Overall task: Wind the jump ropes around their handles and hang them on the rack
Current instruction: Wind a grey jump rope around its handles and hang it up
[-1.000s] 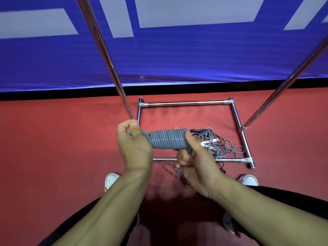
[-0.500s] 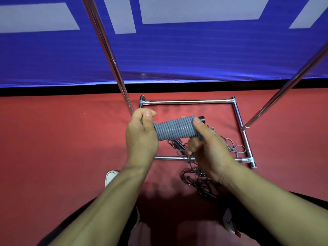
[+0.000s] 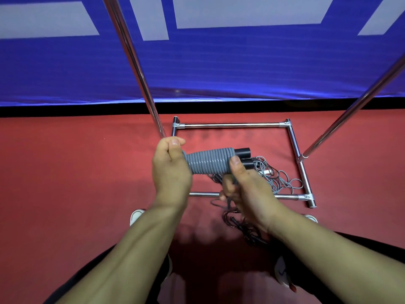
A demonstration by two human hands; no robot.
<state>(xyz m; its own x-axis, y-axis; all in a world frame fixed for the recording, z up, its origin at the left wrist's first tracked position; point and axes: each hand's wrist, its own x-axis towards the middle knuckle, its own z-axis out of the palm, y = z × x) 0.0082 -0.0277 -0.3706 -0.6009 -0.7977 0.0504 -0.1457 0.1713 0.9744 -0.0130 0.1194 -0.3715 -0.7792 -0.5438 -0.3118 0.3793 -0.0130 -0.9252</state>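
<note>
The big metal rack [image 3: 232, 125] stands on the red floor [image 3: 65, 172], and nothing hangs on the part we can see. More ropes [image 3: 276, 178] lie in a loose pile inside its bottom frame.

The grey jump rope [image 3: 208, 161] is up in the air between both hands, wound tight around its black handles [image 3: 242, 152]. The left hand [image 3: 171, 170] is wrapped around one end. The right hand [image 3: 245, 185] pinches the other end with its thumb on top; it may also hold the last loose bit, but that is hard to see.

The winding looks almost done. Next, the loose end needs tucking in snug, then the bundle goes up on the rack.
</note>
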